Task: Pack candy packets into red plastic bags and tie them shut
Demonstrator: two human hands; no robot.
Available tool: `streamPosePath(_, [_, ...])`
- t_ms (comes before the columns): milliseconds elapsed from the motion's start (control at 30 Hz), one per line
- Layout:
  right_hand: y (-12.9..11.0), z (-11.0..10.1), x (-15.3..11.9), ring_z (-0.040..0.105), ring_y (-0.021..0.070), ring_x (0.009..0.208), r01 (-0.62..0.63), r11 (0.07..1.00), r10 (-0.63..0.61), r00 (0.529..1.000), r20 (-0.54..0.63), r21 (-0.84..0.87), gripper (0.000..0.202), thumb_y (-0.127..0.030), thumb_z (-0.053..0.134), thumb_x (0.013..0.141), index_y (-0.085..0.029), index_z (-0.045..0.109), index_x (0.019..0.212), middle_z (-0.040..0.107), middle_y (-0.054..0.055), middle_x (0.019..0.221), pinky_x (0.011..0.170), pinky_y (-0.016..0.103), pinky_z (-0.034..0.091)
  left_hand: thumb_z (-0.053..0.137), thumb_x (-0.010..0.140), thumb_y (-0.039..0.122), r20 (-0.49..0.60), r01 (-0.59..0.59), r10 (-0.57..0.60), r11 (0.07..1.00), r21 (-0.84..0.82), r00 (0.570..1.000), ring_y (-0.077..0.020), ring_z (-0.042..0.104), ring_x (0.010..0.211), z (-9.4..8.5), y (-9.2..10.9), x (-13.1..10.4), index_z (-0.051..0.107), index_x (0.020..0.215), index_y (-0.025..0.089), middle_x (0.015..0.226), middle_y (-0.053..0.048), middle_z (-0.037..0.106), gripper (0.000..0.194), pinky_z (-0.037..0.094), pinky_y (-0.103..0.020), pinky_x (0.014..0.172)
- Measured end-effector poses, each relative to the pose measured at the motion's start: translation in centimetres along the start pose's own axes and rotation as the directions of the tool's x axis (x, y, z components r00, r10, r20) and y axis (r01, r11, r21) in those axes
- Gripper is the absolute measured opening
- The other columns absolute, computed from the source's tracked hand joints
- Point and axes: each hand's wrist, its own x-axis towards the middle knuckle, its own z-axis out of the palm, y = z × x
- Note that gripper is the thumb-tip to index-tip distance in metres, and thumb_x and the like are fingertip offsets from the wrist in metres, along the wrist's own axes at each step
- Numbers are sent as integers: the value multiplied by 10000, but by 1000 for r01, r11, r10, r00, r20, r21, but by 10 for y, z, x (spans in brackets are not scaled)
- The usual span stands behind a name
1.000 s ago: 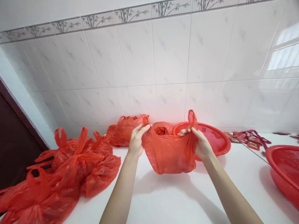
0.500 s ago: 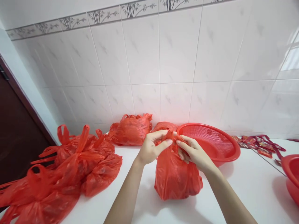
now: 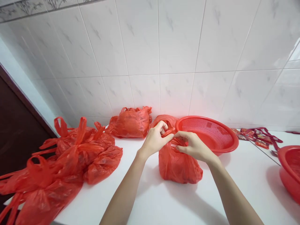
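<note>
A full red plastic bag (image 3: 180,168) rests on the white table in front of me, its top gathered upward. My left hand (image 3: 155,139) has its fingers curled around the bag's twisted neck or handle, thumb pointing right. From the other side, my right hand (image 3: 196,145) grips the top of the same bag between index finger and thumb. The two hands nearly touch at the fingertips. Part of the bag's top is hidden behind the fingers, so I cannot tell whether it is knotted.
Several filled red bags with looped handles (image 3: 70,159) are heaped at the left. Another red bag (image 3: 132,122) lies against the tiled wall. A red mesh basin (image 3: 231,142) stands behind my right hand, with small red packets (image 3: 261,144) beside it. A second basin (image 3: 284,175) sits at the right edge.
The view has tilted down a little. My hands have shifted on the bag's top; the left fingers now curl higher, and the right index finger stretches toward the left thumb.
</note>
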Motion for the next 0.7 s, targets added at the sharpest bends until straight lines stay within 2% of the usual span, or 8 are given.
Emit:
streamPosePath(100, [2, -1, -1, 574, 163, 755, 71, 996, -72, 997, -23, -57, 163, -125, 573, 760, -222, 602, 887, 652, -5, 858, 655, 277, 448, 645, 793, 337, 109, 81, -82, 997, 10, 991, -111, 377, 584, 1, -2, 1, 453, 748, 222, 620, 79, 410, 228, 290, -248, 538])
streamPosePath(167, [1, -1, -1, 605, 167, 776, 95, 993, -99, 994, -42, -74, 186, -109, 552, 764, -228, 583, 904, 672, 9, 905, 667, 280, 471, 622, 811, 361, 235, 97, -98, 995, 16, 967, -112, 369, 586, 1, -2, 1, 445, 675, 208, 624, 61, 408, 270, 268, -259, 531])
streamPosePath(233, [0, -1, -1, 633, 161, 762, 101, 993, -102, 995, -19, -63, 228, -84, 514, 772, -230, 582, 933, 682, 11, 914, 656, 274, 484, 579, 846, 418, 390, 117, -102, 993, -15, 915, -109, 331, 558, 0, -2, 1, 426, 612, 201, 596, 54, 365, 354, 240, -274, 521])
streamPosePath(300, [-1, 0, -1, 655, 156, 751, 105, 994, -105, 994, 25, -24, 246, -64, 475, 782, -228, 579, 933, 689, 8, 898, 650, 266, 494, 532, 871, 459, 497, 164, -100, 983, -87, 862, -105, 293, 536, -1, -1, 1, 411, 570, 199, 567, 55, 316, 415, 228, -284, 524])
streamPosePath(367, [-1, 1, 0, 665, 151, 737, 110, 994, -110, 993, 44, 7, 241, -53, 451, 796, -227, 571, 911, 692, 1, 864, 647, 260, 499, 516, 871, 476, 538, 222, -88, 957, -189, 839, -105, 314, 544, -2, 0, 3, 433, 554, 193, 559, 51, 338, 432, 262, -282, 545])
streamPosePath(467, [1, 1, 0, 672, 152, 731, 126, 992, -127, 991, 31, 25, 220, -56, 456, 813, -225, 563, 905, 688, -4, 833, 653, 260, 506, 600, 816, 533, 582, 318, -58, 879, -356, 811, -124, 469, 612, -2, -1, 5, 554, 596, 181, 617, 19, 523, 418, 370, -273, 611])
streamPosePath(533, [2, 1, 1, 678, 165, 778, 144, 990, -144, 990, 4, 12, 196, -79, 488, 828, -226, 559, 937, 693, 9, 883, 687, 277, 520, 687, 760, 572, 606, 382, -41, 810, -446, 794, -150, 571, 668, 1, -5, 7, 645, 653, 166, 687, -19, 635, 422, 432, -279, 649])
streamPosePath(700, [2, 1, 1, 651, 215, 936, 241, 962, -258, 956, -137, -132, 216, -166, 624, 844, -247, 549, 1031, 668, 47, 1021, 809, 345, 520, 771, 737, 519, 555, 517, -107, 538, -665, 825, -146, 644, 638, 11, -12, 10, 690, 725, 159, 691, -37, 695, 370, 489, -264, 634])
